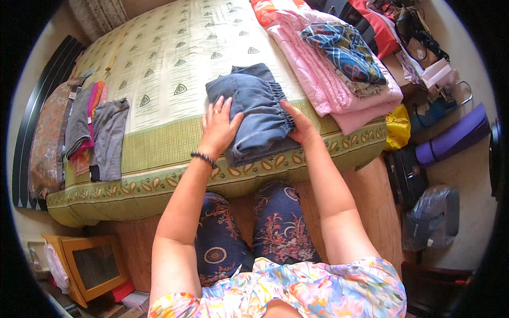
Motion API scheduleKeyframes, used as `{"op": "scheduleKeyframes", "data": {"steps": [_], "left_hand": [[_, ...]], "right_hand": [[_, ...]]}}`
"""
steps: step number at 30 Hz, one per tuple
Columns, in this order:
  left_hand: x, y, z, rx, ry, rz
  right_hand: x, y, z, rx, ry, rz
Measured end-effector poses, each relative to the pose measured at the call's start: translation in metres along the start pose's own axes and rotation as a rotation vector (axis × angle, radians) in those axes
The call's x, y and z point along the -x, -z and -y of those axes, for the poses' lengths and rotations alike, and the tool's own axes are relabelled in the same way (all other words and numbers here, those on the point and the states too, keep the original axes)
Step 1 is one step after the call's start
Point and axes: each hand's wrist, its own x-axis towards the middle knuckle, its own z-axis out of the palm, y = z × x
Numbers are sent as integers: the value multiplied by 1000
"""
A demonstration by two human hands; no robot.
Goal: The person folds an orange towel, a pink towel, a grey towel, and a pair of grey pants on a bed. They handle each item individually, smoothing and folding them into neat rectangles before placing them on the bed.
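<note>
A folded dark blue garment with a gathered elastic waistband (257, 103), probably trousers, lies near the front edge of the bed. My left hand (218, 127) rests flat on its left part, fingers spread, with a ring and a dark beaded bracelet showing. Along the waistband on the garment's right side, my right hand (301, 124) touches the edge with its fingers stretched forward; some of them are partly hidden. The garment lies in a few layers, and its lower layer sticks out toward me.
The bed (175, 148) has a cream and green patterned sheet. Striped grey clothing (110, 140) and a floral pillow (49, 140) lie at left. A pink quilt (297, 58) bearing a plaid cloth (344, 47) sits at right. Beyond are a purple rolled mat (453, 135) and bags.
</note>
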Motion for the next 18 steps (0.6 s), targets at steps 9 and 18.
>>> {"op": "scheduleKeyframes", "data": {"steps": [9,18], "left_hand": [[18,-1,-41,-26,-179,-19],[40,-30,-16,-197,-90,13]], "right_hand": [[-22,29,27,679,172,-85],[-8,-25,13,1581,680,-471]]}}
